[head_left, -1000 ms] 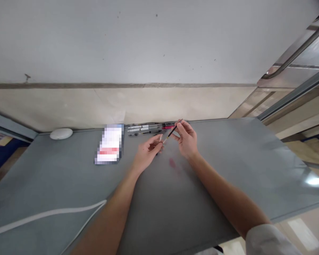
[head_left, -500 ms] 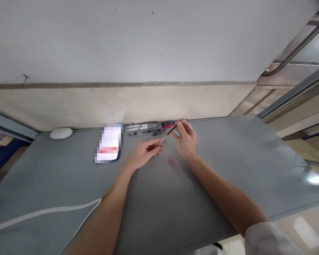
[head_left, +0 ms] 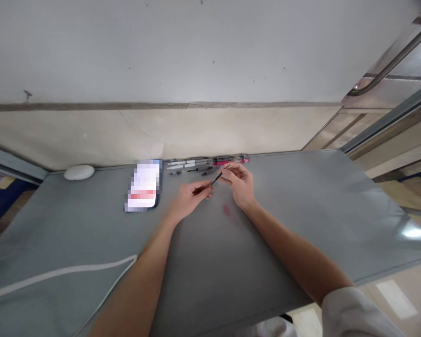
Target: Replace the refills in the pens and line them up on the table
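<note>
Between my two hands a thin dark pen (head_left: 216, 179) slants up to the right. My left hand (head_left: 195, 195) pinches its lower end, and that end is partly hidden by the fingers. The upper end is between the thumb and fingers of my right hand (head_left: 239, 182). Behind the hands, along the wall, lie several white and grey pens (head_left: 187, 164). To their right are several dark and pink-red pens (head_left: 231, 159), partly behind my right hand. A short dark piece (head_left: 208, 172) rests just in front of the row.
A phone with a lit, blurred screen (head_left: 144, 185) lies left of my hands on the grey table (head_left: 231, 271). A white rounded object (head_left: 79, 172) is at the back left. A white cable (head_left: 70, 270) runs beside my left forearm. The wall (head_left: 203, 128) borders the back edge.
My right hand has moved down and left toward my left hand. The pale, yellow-marked part of the thin piece between them no longer shows; a short dark length does.
</note>
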Motion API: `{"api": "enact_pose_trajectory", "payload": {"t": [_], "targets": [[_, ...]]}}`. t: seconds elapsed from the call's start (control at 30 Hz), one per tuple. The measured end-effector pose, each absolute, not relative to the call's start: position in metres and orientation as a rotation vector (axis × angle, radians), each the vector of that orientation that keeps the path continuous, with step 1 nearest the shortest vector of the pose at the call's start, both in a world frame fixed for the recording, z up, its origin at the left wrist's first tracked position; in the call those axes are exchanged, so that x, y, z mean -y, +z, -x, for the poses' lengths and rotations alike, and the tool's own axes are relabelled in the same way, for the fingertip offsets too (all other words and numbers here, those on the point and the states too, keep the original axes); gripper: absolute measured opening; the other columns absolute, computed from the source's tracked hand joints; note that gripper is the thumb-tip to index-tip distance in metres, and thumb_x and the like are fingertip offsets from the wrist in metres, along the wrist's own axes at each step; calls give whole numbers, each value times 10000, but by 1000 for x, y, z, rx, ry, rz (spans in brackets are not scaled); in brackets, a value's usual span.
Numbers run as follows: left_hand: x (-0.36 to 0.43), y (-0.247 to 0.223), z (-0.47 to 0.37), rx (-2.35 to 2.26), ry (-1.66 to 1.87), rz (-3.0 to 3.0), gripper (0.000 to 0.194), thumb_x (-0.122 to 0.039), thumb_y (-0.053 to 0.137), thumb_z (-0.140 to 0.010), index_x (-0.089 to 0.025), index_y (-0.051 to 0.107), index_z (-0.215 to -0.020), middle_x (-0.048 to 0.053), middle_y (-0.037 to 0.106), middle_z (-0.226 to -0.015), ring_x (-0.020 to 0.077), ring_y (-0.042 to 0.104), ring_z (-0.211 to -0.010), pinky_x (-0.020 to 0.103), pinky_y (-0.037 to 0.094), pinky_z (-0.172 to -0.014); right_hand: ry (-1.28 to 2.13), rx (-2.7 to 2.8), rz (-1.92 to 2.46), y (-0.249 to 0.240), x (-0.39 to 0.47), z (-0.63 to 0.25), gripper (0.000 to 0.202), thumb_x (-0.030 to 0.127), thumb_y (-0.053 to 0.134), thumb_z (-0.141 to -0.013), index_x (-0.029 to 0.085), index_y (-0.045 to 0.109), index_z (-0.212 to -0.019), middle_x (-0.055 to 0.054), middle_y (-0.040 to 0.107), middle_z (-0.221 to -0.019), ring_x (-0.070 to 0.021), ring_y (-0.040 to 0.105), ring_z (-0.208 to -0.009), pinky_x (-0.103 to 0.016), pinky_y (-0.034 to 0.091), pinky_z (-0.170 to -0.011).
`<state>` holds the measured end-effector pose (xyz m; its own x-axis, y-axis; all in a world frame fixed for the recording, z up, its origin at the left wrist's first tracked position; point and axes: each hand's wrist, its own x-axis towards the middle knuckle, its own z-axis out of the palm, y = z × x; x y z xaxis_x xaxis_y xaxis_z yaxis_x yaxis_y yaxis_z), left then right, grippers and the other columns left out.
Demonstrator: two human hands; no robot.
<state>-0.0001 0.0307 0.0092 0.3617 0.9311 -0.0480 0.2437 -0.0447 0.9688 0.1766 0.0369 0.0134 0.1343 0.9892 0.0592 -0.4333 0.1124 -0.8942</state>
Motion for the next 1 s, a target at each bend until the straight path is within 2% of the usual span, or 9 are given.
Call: {"api": "enact_pose_trajectory", "payload": {"t": [0.27,0.4,0.63,0.87,1.0], "targets": [[-30,9,3,-1087,798,-1572,314,-416,610,-860,-231,722,-1088,36,738,-932,177,665,-783,330,524,-807,1278,847,869,15,-37,-180,224,313,757,-681,263,648,-870,19,687,-865,-157,662,-836,-351,590,-755],[-28,14,3,-1081,765,-1568,311,-428,603,-869,-218,721,-1064,34,733,-923,158,662,-755,320,524,-812,1275,823,869,16,-37,-179,227,312,780,-649,253,629,-807,21,690,-841,-158,662,-823,-361,588,-772],[-26,17,0,-1080,759,-1581,320,-426,615,-859,-187,722,-1043,38,727,-848,168,670,-736,332,535,-795,1292,811,852,12,-37,-177,242,322,807,-632,233,633,-774,28,684,-793,-126,652,-748,-311,587,-737],[-28,13,-1,-1130,832,-1582,311,-419,637,-838,-219,732,-1056,32,745,-863,185,682,-741,343,536,-789,1279,834,898,13,-38,-178,262,345,812,-623,226,618,-753,36,661,-745,-119,643,-746,-312,586,-768],[-29,16,3,-1138,859,-1530,317,-416,658,-823,-223,730,-1064,37,754,-886,191,690,-750,364,538,-818,1337,926,942,18,-40,-183,285,372,797,-638,231,650,-837,19,693,-820,-139,665,-806,-339,580,-798]]}}
